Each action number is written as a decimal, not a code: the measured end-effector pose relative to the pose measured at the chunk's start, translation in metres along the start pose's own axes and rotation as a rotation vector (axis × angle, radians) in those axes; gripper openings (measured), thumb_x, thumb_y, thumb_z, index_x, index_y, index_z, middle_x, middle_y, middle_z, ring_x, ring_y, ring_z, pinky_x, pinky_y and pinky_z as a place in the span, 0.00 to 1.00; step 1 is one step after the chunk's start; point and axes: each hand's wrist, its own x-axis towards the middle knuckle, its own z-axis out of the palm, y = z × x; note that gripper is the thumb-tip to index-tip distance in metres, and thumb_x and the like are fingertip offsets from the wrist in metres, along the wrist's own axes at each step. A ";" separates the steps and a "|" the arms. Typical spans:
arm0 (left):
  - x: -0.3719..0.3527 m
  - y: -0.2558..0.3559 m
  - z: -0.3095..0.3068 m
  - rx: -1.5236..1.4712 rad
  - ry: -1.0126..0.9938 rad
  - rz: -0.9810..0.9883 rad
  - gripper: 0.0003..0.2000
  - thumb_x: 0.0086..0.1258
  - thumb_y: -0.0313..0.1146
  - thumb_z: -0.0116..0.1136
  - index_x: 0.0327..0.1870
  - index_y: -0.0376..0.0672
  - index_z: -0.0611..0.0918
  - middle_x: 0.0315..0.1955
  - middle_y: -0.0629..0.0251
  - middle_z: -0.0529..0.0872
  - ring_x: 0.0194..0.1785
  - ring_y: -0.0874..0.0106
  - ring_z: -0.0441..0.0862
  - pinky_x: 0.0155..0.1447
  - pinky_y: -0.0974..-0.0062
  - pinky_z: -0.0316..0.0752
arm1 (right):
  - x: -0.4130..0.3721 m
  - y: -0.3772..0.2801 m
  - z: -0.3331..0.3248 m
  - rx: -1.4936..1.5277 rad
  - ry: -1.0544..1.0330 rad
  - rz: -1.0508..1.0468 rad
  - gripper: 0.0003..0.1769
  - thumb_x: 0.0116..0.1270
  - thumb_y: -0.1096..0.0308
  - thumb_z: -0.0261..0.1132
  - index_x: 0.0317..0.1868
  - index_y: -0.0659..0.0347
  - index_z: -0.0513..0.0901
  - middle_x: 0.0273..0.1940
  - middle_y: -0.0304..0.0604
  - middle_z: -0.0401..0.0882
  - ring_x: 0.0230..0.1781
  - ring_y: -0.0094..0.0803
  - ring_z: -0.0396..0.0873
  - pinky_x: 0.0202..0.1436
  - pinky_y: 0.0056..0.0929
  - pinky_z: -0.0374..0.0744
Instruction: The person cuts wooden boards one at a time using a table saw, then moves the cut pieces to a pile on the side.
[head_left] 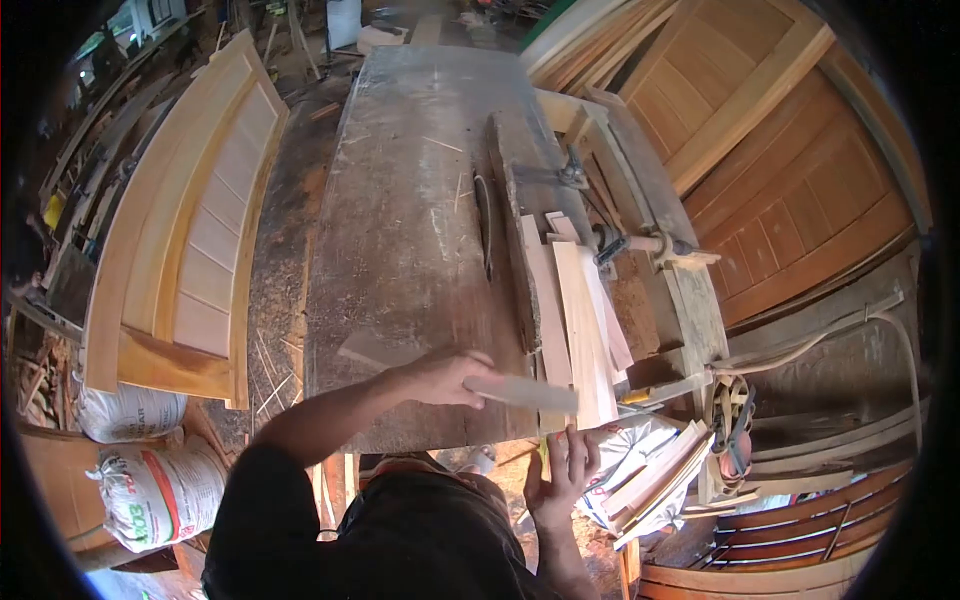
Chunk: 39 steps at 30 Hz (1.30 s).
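My left hand [440,379] reaches across the near end of the workbench [400,250], closed around a short wooden strip [525,393] that points right and is smeared by motion. The strip overlaps the near ends of several long pale wood strips [585,330] lying along the bench's right side. Below their ends is my right hand [565,480], fingers raised and apart, fingertips close to the strip ends. A small yellow patch shows between its thumb and fingers. A dark upright board [515,230] runs along the left of the pale strips.
Metal clamps [612,243] stand at the bench's right side. A panelled door [190,230] leans on the left, above white sacks [165,495]. More doors [790,190] lean on the right. Wood offcuts [655,480] lie at the lower right.
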 end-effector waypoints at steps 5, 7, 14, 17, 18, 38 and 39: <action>0.030 -0.045 0.046 0.138 -0.307 0.154 0.32 0.60 0.24 0.66 0.71 0.50 0.83 0.73 0.61 0.78 0.78 0.62 0.69 0.80 0.47 0.53 | -0.038 0.031 0.053 0.004 -0.338 0.140 0.30 0.65 0.70 0.73 0.69 0.55 0.80 0.64 0.59 0.78 0.63 0.62 0.76 0.66 0.57 0.77; 0.027 -0.047 0.064 0.314 -0.045 0.085 0.34 0.60 0.23 0.64 0.73 0.51 0.81 0.76 0.60 0.74 0.80 0.60 0.65 0.78 0.47 0.55 | -0.057 0.046 0.073 -0.010 -0.404 0.186 0.32 0.64 0.70 0.73 0.70 0.54 0.79 0.62 0.59 0.79 0.58 0.61 0.78 0.63 0.55 0.78; -0.013 -0.037 0.114 0.249 0.635 -0.484 0.39 0.60 0.28 0.66 0.77 0.36 0.70 0.67 0.47 0.73 0.69 0.49 0.70 0.71 0.46 0.62 | -0.068 0.025 0.069 -0.003 -0.380 0.165 0.34 0.60 0.66 0.79 0.69 0.55 0.81 0.58 0.58 0.78 0.57 0.58 0.76 0.58 0.53 0.79; -0.007 -0.064 0.137 0.171 0.899 -0.479 0.38 0.63 0.32 0.66 0.77 0.34 0.69 0.67 0.44 0.72 0.70 0.49 0.70 0.71 0.44 0.59 | -0.069 0.029 0.069 0.038 -0.374 0.152 0.36 0.59 0.65 0.79 0.69 0.56 0.80 0.56 0.57 0.78 0.56 0.57 0.75 0.57 0.54 0.79; -0.002 -0.060 0.134 0.229 0.876 -0.577 0.38 0.63 0.33 0.66 0.76 0.33 0.69 0.68 0.44 0.72 0.71 0.49 0.69 0.72 0.44 0.58 | -0.069 0.030 0.069 0.041 -0.377 0.163 0.36 0.59 0.65 0.79 0.69 0.56 0.80 0.56 0.57 0.78 0.55 0.57 0.75 0.57 0.54 0.79; 0.052 -0.038 0.122 0.338 0.556 -0.575 0.33 0.75 0.52 0.58 0.74 0.39 0.75 0.78 0.54 0.70 0.82 0.45 0.60 0.78 0.32 0.48 | -0.014 0.043 0.075 0.036 -0.459 0.210 0.34 0.64 0.64 0.76 0.70 0.62 0.78 0.53 0.61 0.76 0.51 0.59 0.78 0.53 0.54 0.81; 0.053 -0.039 0.121 0.338 0.540 -0.579 0.33 0.75 0.51 0.58 0.74 0.38 0.75 0.79 0.55 0.70 0.82 0.45 0.60 0.79 0.31 0.47 | -0.008 0.040 0.072 0.021 -0.472 0.173 0.34 0.64 0.65 0.75 0.70 0.63 0.78 0.53 0.62 0.76 0.51 0.59 0.78 0.53 0.53 0.81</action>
